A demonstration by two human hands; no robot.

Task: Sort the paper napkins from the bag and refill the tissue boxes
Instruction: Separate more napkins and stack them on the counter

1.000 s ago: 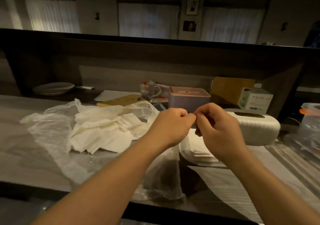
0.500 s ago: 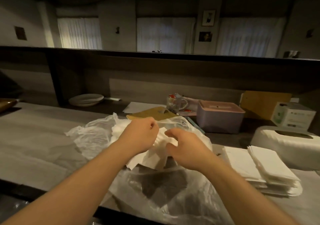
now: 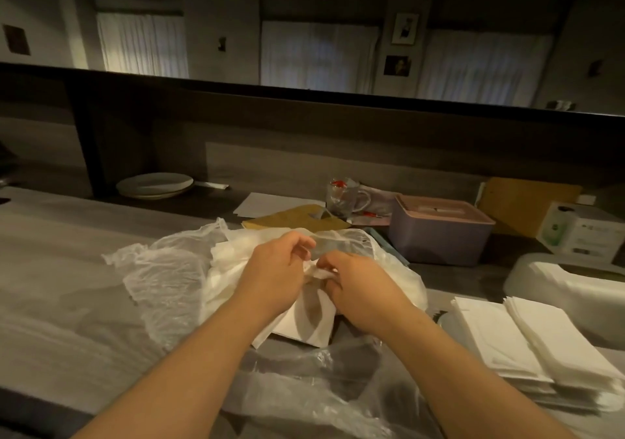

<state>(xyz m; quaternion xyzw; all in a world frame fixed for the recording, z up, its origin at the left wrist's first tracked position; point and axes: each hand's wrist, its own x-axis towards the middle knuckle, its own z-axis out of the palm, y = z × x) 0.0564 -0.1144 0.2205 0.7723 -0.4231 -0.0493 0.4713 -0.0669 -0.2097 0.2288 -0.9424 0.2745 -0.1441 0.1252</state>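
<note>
Dim room, curtained windows (image 3: 143,44) along the far wall behind a dark raised ledge; grey wood-grain counter (image 3: 57,269) runs across the foreground. Far left, at the back of the counter under the ledge, stacked pale plates (image 3: 155,184). Nearer centre, a crumpled translucent plastic bag (image 3: 162,276) lies spread open on the counter, loose white paper napkins (image 3: 226,269) heaped inside it. Left hand (image 3: 274,278) sits over the heap, fingers curled, pinching a crumpled napkin (image 3: 316,271) at its upper edge. Right hand (image 3: 360,291) meets it just beside, fingers also curled and gripping the same napkin; the two hands nearly touch at the fingertips. A flat folded napkin (image 3: 304,323) lies under the hands, partly shadowed by them. Behind the bag: a white sheet of paper (image 3: 267,201), a brown envelope (image 3: 294,220), and a clear glass mug (image 3: 343,198) with red marks, contents unclear. Right of the mug, a lilac tissue box (image 3: 439,235) with a pink lid, slot on top, standing well apart from the bag. Further right, a brown board (image 3: 527,201) leaning at the back and a small white carton (image 3: 581,232) with green print. Near right edge, a white oval tissue box (image 3: 554,286), and in front of it two neat stacks of sorted napkins (image 3: 527,344) side by side on the counter, touching each other.
</note>
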